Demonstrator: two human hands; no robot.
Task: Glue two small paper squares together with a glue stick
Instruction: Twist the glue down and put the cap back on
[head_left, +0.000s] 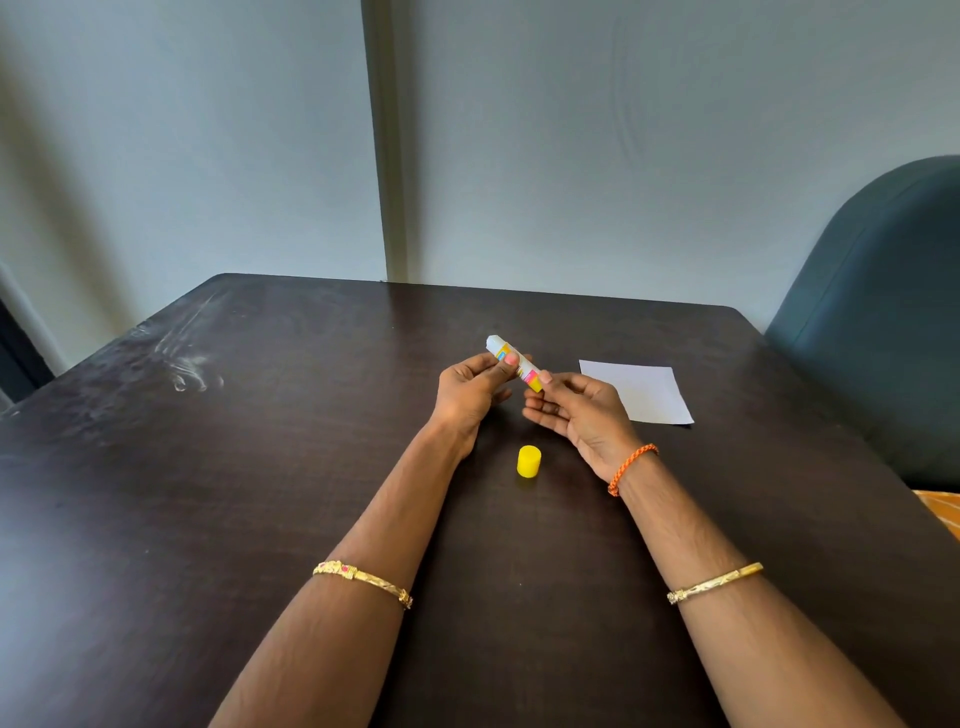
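Left hand (470, 387) is curled round the glue stick (514, 362), thumb on the near side of the barrel and fingers behind it, holding it above the desk (260, 467). That stick slants up and away to the left, its white uncapped end highest and its yellow base lowest. Right hand (574, 410), just right of the stick, pinches that yellow base between thumb and forefinger; its other fingers are loosely spread, palm turned up and inward. Both hands are off the desk surface, as far as the view shows.

Nearer the person than the stick, between the two wrists, a yellow cap (529, 461) stands upright on the desk, apart from both hands. Right of the stick and just beyond the right hand lies white paper (647, 392), flat on the desk; its near left corner is hidden behind the hand, and whether it is one sheet or two stacked cannot be told.

An orange cord (631, 467) circles the right wrist, and a gold bangle (363, 582) sits on the left forearm, with another (714, 584) on the right forearm. Left of the stick, far across the desk, pale scuff marks (182, 358) streak the dark top. Far right of the stick, beside the desk edge, stands a blue-grey chair (883, 312). Behind the desk is a grey wall (208, 130).
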